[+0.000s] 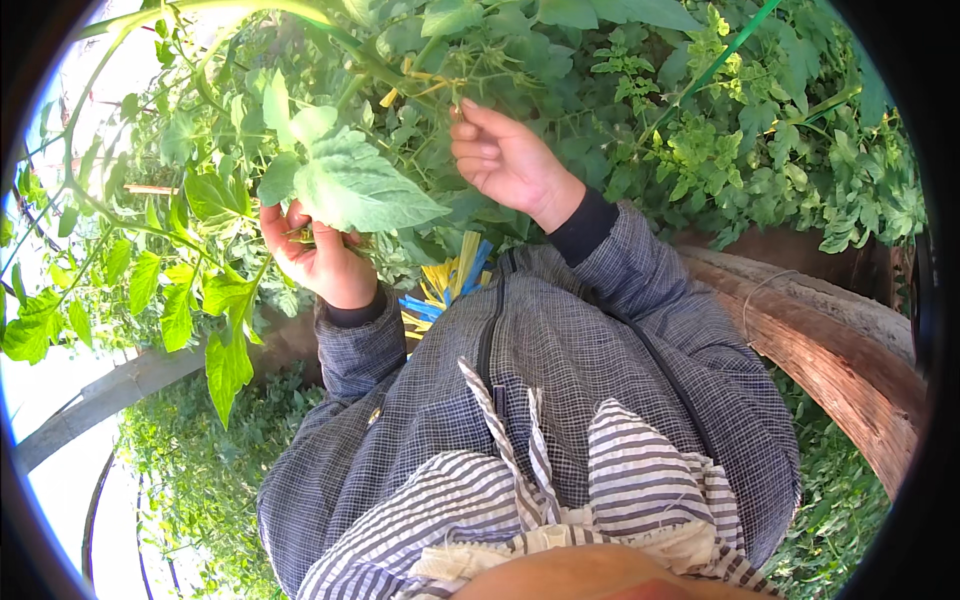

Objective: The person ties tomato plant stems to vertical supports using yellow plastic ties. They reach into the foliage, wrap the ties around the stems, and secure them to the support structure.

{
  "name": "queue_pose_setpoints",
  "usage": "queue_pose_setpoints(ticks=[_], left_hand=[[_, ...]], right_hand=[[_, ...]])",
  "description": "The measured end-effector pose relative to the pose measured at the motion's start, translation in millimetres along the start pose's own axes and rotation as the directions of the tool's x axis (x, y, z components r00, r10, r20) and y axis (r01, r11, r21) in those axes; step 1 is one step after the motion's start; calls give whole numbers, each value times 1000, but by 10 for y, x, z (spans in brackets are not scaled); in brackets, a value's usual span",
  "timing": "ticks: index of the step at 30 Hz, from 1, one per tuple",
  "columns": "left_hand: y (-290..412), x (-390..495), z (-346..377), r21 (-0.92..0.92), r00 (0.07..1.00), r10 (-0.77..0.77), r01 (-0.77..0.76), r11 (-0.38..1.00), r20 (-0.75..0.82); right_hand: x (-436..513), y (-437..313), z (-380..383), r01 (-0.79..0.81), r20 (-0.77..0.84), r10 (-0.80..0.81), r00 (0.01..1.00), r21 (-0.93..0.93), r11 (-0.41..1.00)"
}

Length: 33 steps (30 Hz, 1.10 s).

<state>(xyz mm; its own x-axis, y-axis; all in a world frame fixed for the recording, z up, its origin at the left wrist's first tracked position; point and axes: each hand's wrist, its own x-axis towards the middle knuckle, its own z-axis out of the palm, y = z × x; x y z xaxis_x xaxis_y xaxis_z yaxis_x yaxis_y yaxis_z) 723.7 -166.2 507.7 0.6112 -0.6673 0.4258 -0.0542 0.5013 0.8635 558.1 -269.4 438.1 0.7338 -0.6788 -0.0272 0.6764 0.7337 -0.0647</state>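
Beneath a drooping tomato stem (375, 66), my right hand (510, 154) has thumb and forefinger pinched together at a thin piece of the flower truss (431, 79). Yellow blossoms and spiky green sepals show on that truss. Lower and to the left, my left hand (322, 259) is half curled, with small yellow-green bits (302, 235) between its fingers; they look like plant pieces, but are too small to name surely. A broad tomato leaf (360, 184) covers some of the left fingertips.
Yellow and blue plastic strips (450, 281) hang at my waist. A wooden beam (817, 352) curves past on the right, and a grey rail (120, 390) runs at left. A green string (720, 64) slants through dense foliage (787, 150) at upper right.
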Motion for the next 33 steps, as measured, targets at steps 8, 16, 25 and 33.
queue_pose_setpoints(ticks=[8, 16, 25, 33], left_hand=[[-116, -137, 36, 156, 986, -14, -12, 988, 167], [-351, 103, 589, 317, 894, -329, 231, 920, 305], [-379, 368, 753, 369, 878, -404, 298, 880, 255], [-457, 159, 669, 289, 895, -365, 289, 912, 256]], right_hand=[[-18, -17, -25, -56, -57, 52, 997, -69, 996], [-80, -32, -34, -73, -88, 61, 994, -131, 989], [-129, -92, -53, -53, -80, 34, 996, -249, 967], [-106, -106, -91, -59, -91, 37, 995, -255, 965]])
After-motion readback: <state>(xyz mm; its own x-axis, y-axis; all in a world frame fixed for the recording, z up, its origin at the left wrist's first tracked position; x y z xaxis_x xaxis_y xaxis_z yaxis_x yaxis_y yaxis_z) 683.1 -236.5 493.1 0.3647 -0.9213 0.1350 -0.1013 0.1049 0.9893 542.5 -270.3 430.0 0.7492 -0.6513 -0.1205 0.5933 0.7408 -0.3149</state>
